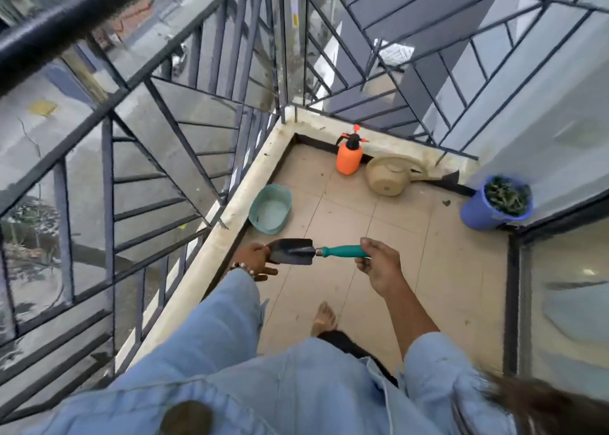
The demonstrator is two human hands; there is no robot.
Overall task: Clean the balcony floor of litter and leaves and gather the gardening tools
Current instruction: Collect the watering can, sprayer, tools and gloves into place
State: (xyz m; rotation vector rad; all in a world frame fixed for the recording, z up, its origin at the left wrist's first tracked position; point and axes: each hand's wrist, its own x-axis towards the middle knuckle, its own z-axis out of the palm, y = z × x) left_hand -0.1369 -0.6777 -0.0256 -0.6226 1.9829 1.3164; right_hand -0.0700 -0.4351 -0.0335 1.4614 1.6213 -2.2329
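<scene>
A garden trowel (298, 252) with a dark metal blade and a teal handle is held level above the tiled balcony floor (395, 236). My right hand (379, 265) grips the teal handle at its end. My left hand (255, 260) touches the tip of the blade with thumb and fingers. An orange pressure sprayer (349, 156) stands in the far corner. A beige watering can (389, 175) lies beside it. A teal basin (271, 208) leans against the low parapet.
A blue bucket (494, 208) filled with dry leaves stands at the right by the wall. Dark metal railing (158, 131) tops the concrete parapet (230, 210) on the left and far sides. My bare foot (324, 317) is on the tiles. A few small bits of litter dot the floor.
</scene>
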